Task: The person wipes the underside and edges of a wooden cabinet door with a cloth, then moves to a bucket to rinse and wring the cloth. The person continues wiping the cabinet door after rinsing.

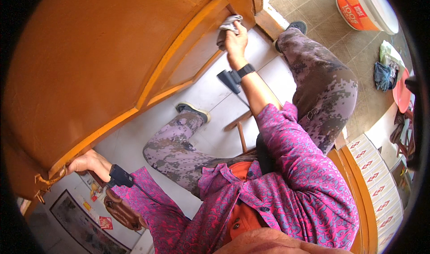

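Observation:
A large brown wooden door panel (100, 52) with raised mouldings fills the upper left of the head view. My right hand (236, 42), at the top centre, grips a bunched grey cloth (229, 27) against the door's lower part, near its corner. Down at the left, my left hand (84, 163) holds the edge of the door close to a brass-coloured handle (50, 180); its fingertips are partly hidden behind that edge. Both wrists carry dark strapped devices.
A wooden stool (240, 129) stands between my legs on white tiles. At the upper right are an orange-and-white bucket (366, 10), crumpled cloths (386, 72) and a pink basin (402, 92). A brown leather seat (121, 210) is at the lower left. A wooden door frame (268, 23) borders the textured floor.

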A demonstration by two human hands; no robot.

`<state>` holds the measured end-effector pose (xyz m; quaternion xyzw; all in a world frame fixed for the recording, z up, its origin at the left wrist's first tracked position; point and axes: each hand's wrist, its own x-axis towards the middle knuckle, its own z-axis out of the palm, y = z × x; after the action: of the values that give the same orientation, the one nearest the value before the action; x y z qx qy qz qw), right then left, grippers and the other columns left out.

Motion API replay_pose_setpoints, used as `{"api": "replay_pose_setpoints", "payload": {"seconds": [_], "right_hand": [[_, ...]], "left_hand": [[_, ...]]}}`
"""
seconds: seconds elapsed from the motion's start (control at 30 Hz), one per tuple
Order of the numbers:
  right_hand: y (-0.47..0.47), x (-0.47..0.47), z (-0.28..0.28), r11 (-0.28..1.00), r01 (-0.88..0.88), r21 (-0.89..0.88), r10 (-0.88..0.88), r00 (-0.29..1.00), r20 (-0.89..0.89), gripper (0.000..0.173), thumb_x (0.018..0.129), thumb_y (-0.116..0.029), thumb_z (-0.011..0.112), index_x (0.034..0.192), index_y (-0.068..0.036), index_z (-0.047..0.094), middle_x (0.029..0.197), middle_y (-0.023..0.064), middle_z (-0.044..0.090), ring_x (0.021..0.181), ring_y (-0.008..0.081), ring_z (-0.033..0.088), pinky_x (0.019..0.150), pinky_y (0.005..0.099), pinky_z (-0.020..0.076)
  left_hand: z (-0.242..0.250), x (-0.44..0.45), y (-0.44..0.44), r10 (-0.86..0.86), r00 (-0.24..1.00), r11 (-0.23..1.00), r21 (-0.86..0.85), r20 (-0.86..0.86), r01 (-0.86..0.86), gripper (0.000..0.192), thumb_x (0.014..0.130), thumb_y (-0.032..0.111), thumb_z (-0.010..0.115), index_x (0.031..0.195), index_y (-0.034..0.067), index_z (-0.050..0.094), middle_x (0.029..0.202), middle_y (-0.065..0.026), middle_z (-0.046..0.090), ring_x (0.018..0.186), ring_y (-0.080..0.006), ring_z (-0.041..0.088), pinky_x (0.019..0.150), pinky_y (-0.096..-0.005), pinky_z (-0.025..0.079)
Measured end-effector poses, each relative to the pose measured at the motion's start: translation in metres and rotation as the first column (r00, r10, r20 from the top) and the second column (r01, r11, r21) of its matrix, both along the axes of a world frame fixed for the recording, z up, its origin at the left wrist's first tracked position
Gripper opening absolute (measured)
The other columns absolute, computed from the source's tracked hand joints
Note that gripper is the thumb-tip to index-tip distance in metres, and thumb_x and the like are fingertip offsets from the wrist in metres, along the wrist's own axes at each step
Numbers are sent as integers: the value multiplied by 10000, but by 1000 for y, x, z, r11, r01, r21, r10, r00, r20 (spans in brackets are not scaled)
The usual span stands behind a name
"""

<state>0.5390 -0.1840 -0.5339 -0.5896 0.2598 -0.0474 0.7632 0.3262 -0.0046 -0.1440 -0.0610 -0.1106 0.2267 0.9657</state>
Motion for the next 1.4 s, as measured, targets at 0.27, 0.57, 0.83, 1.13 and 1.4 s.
{"api": "replay_pose_setpoints", "payload": {"seconds": [0.27,0.57,0.83,1.13,1.4], "right_hand": [[20,-50,92,971,-22,-237,118,909,400,561,760,52,582,1308,-37,503,1232,190,468,1160,373,487,1018,384,398],[26,-50,35,957,7,-290,120,901,416,588,727,91,511,1301,-31,488,1247,209,461,1170,403,479,1037,401,386],[19,-25,-97,875,-237,-423,212,972,-106,482,712,87,461,1165,-13,593,1028,199,595,1038,377,570,956,413,460],[28,-45,-63,883,-321,-344,295,947,-125,407,699,-21,590,1104,17,595,1047,267,562,1034,427,528,949,454,435],[61,-109,87,948,-259,-183,309,884,351,531,721,-33,684,1217,-28,492,1097,167,486,1031,338,518,920,381,453]], "left_hand": [[-3,-12,21,-38,998,996,89,57,33,264,930,164,559,1142,14,613,1078,-116,635,929,-249,622,825,-414,530],[-4,-23,58,-64,995,942,333,73,36,693,931,577,437,1324,8,475,1333,-118,513,1171,-261,461,1027,-431,395],[1,-6,108,865,478,5,950,152,-311,843,862,711,520,1377,47,446,1429,-85,462,1273,-260,395,1111,-441,322],[1,1,103,944,149,-276,952,294,-134,787,838,645,631,1352,69,475,1425,-34,473,1266,-220,392,1124,-417,303],[-15,-35,129,953,210,-167,956,219,-240,823,845,665,598,1372,54,437,1415,-60,463,1274,-229,388,1115,-407,310]]}}
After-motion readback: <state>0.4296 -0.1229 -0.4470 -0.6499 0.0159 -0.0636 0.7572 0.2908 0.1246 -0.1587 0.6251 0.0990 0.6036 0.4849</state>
